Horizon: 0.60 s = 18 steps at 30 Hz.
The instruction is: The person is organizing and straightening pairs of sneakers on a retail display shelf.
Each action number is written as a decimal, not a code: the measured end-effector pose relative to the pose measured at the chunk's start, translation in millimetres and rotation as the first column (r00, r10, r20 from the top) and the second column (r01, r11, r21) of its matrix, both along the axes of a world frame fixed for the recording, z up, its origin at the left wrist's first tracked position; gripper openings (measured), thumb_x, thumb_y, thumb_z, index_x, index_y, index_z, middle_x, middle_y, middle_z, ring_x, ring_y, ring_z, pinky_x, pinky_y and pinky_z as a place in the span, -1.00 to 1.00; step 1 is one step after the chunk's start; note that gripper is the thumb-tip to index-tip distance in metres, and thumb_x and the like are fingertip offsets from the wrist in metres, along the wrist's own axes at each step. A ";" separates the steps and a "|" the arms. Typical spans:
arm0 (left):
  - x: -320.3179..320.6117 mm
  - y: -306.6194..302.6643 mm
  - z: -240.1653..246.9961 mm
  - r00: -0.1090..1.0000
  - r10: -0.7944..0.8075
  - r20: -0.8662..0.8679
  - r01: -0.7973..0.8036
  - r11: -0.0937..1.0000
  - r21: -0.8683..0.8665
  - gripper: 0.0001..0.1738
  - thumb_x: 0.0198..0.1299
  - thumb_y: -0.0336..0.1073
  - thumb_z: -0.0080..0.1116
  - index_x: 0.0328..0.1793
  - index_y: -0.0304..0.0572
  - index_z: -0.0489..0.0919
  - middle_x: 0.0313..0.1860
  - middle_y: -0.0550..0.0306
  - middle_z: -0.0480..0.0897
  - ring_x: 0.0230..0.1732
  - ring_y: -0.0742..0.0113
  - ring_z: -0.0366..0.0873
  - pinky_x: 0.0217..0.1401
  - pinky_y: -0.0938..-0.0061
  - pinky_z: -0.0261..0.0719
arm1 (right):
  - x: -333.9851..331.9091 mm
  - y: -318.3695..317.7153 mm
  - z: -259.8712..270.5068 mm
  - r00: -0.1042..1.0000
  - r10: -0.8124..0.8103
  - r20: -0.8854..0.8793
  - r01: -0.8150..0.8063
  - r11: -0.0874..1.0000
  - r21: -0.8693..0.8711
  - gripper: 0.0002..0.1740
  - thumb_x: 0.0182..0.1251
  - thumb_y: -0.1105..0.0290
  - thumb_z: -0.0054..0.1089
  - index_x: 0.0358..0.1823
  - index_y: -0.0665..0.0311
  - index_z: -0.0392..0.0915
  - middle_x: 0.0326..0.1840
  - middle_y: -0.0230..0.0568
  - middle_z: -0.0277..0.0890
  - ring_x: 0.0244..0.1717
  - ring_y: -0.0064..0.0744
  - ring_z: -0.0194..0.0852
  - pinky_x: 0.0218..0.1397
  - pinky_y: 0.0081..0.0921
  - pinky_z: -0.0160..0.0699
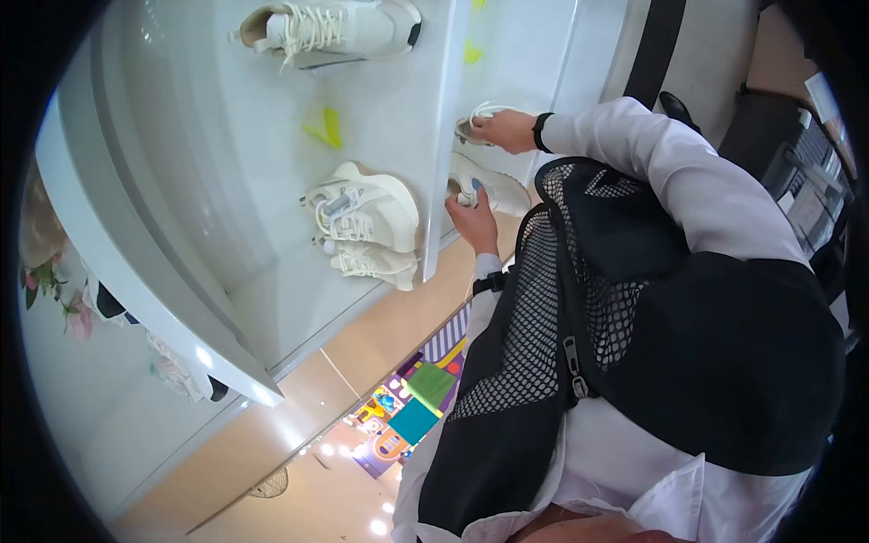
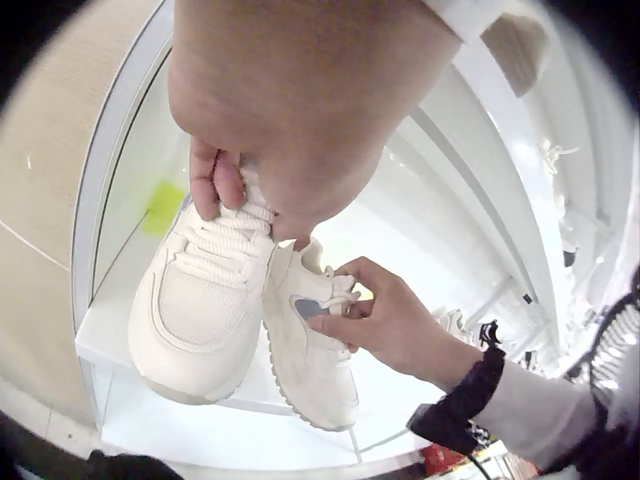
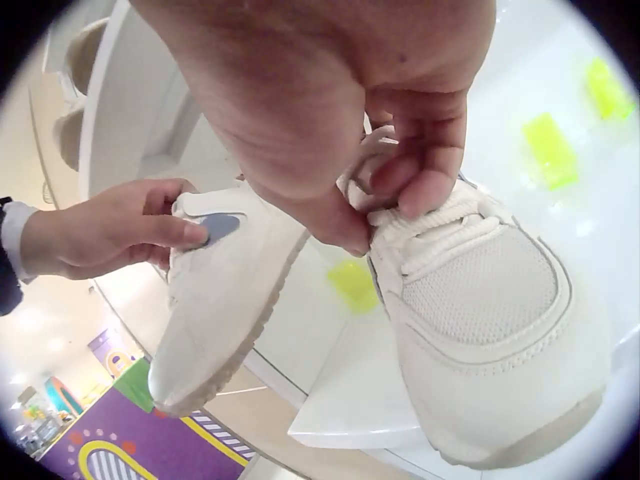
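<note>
My left hand (image 1: pixel 474 223) grips a cream-white lace-up sneaker (image 2: pixel 200 320) at its collar, with fingers over the upper laces. Seen from the right wrist, that hand's thumb lies beside a grey-blue patch on the shoe's side. My right hand (image 1: pixel 509 132) holds the matching sneaker (image 3: pixel 490 300), its thumb and fingers pinching around the tongue and top laces. The two shoes are side by side over a white display shelf (image 3: pixel 350 405), toes turned away from the wrists. In the head view the right hand partly hides its sneaker.
On the neighbouring shelf stand a pair of chunky white sneakers (image 1: pixel 367 213) with a tag and another white sneaker (image 1: pixel 348 27). Yellow-green stickers (image 3: pixel 550 150) mark the shelf surface. A white upright panel (image 1: pixel 444 136) divides the shelves. Suitcases (image 1: pixel 801 172) stand on the far right.
</note>
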State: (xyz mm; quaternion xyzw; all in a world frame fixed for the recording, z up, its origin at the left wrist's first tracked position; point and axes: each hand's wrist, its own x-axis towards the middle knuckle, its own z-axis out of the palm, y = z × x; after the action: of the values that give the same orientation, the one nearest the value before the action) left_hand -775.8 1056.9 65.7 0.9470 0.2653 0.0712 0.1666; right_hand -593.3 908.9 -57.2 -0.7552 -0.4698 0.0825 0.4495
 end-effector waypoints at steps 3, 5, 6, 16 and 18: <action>4.2 28.7 -8.2 1.000 0.005 -0.022 -0.002 0.995 0.097 -0.22 0.44 -0.06 0.60 0.46 -0.52 0.46 0.36 -0.47 0.64 0.43 -0.45 0.60 0.56 -0.11 0.51 | 8.2 29.3 -18.1 0.995 -0.068 0.073 0.069 0.998 -0.014 -0.33 0.27 0.60 0.43 0.43 0.35 0.47 0.34 0.13 0.57 0.02 0.27 0.84 0.05 0.12 0.83; 2.8 48.4 -12.4 1.000 -0.005 -0.030 0.008 0.994 0.112 -0.18 0.45 -0.04 0.60 0.51 -0.54 0.43 0.40 -0.49 0.62 0.48 -0.45 0.56 0.61 -0.12 0.47 | 8.1 51.0 -27.1 0.993 -0.107 0.055 0.106 0.994 0.020 -0.35 0.28 0.60 0.43 0.43 0.35 0.48 0.36 0.13 0.58 0.03 0.27 0.85 0.07 0.11 0.84; 3.8 55.4 -14.9 0.999 -0.014 -0.039 0.019 0.992 0.121 -0.13 0.46 -0.02 0.59 0.56 -0.56 0.41 0.43 -0.50 0.60 0.52 -0.46 0.53 0.65 -0.12 0.43 | 9.2 57.6 -32.4 0.989 -0.144 0.034 0.143 0.989 0.048 -0.37 0.30 0.60 0.42 0.42 0.36 0.50 0.38 0.14 0.59 0.05 0.27 0.85 0.09 0.10 0.85; 19.7 60.8 -10.3 0.967 0.046 -0.252 -0.041 0.999 0.025 -0.14 0.46 0.00 0.57 0.53 -0.57 0.41 0.49 -0.50 0.56 0.54 -0.48 0.50 0.64 -0.12 0.44 | -13.3 78.9 -46.3 0.994 -0.112 -0.012 0.112 0.987 0.113 -0.24 0.39 0.58 0.34 0.65 0.16 0.48 0.59 0.12 0.50 0.08 0.29 0.87 0.16 0.12 0.87; 20.8 68.8 -18.6 0.976 0.060 -0.209 -0.042 0.995 0.088 -0.19 0.44 -0.04 0.59 0.47 -0.55 0.43 0.43 -0.48 0.59 0.51 -0.46 0.53 0.62 -0.11 0.46 | -20.2 67.3 -49.6 0.981 -0.189 -0.036 0.191 0.979 0.076 -0.17 0.37 0.52 0.41 0.69 0.17 0.42 0.61 0.14 0.47 0.07 0.28 0.87 0.14 0.11 0.88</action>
State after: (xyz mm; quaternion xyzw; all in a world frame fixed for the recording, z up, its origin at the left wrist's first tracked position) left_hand -755.0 1125.8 47.1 0.9481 0.3027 -0.0146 0.0962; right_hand -613.5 976.2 -106.8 -0.7769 -0.3921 0.0313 0.4916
